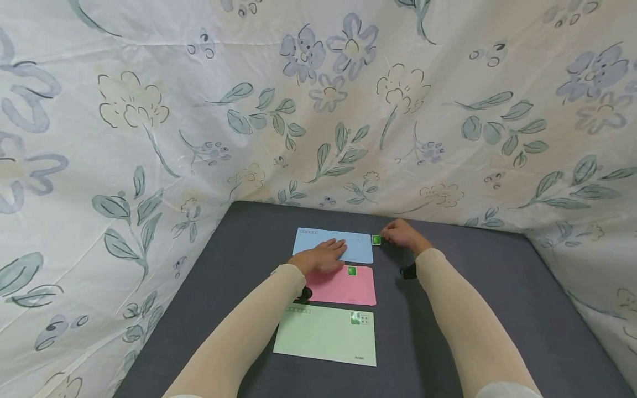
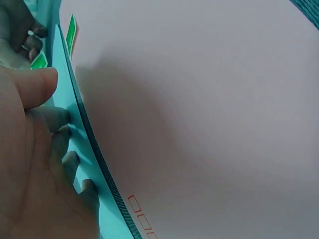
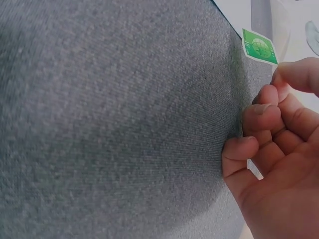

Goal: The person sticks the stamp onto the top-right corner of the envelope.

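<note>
Between thumb and forefinger my right hand pinches a green postage stamp by its corner, beside the right edge of the blue envelope. In the right wrist view the other fingers curl close over the dark cloth. My left hand lies with its fingers extended on the blue envelope's lower part, the palm reaching over the top of the pink envelope. A green stamp sits at the pink envelope's upper right. Below it lies a pale green envelope with a stamp at its upper right.
The three envelopes lie in a column on a dark grey table. A white flower-print curtain hangs behind the table and along both sides. Dark wrist cameras sit beneath the sleeves. Both forearms span the near part of the table.
</note>
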The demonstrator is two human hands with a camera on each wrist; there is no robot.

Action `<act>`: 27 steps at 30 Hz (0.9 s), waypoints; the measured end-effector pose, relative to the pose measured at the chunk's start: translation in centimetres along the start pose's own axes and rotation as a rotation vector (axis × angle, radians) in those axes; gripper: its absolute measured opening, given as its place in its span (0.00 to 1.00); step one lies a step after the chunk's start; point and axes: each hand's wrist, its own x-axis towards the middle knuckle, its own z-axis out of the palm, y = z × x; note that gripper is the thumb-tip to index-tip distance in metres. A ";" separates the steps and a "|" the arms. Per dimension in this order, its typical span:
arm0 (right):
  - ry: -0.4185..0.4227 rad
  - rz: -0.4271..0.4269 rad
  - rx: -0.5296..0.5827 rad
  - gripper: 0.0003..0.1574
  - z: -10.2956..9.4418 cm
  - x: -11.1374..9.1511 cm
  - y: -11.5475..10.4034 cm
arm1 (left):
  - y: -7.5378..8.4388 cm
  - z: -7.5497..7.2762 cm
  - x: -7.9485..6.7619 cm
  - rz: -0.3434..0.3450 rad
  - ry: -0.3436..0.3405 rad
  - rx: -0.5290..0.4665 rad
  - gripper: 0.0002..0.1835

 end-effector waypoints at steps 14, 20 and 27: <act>0.002 -0.003 -0.010 0.18 0.8 -0.3 -1.0 | -0.1 0.1 0.1 -0.010 -0.022 0.004 0.36; 0.005 0.007 -0.009 0.19 1.2 0.1 -1.2 | -0.1 0.1 0.1 -0.024 -0.026 0.005 0.36; 0.014 0.011 -0.004 0.18 1.6 0.3 -1.3 | -0.1 0.3 0.0 -0.023 -0.022 0.012 0.36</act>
